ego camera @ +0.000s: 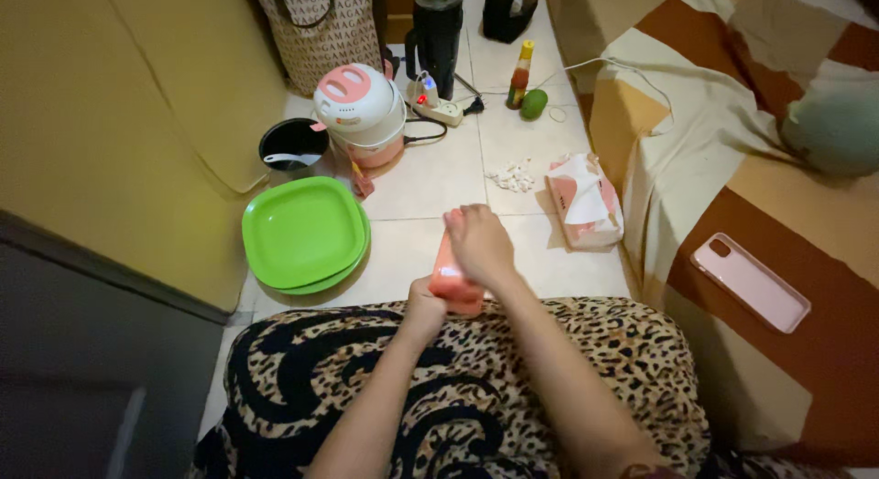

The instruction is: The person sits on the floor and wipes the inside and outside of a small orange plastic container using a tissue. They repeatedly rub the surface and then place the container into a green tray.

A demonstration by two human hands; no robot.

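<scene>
Centre: orange-red packet (455, 282) over the lap, gripped from below by the left hand (424, 307), right hand (479, 244) clasped over its top. Stacked green plates (305, 233) at 9 o'clock on the floor (430, 181).

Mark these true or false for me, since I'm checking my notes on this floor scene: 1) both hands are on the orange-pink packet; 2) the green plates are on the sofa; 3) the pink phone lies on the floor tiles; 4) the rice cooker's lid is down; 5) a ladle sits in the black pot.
1) True: the left hand grips the orange-pink packet from below and the right hand covers its top.
2) False: the green plates are stacked on the floor.
3) False: the pink phone lies on the sofa cover.
4) True: the rice cooker has its lid closed.
5) True: a ladle rests in the black pot.
</scene>
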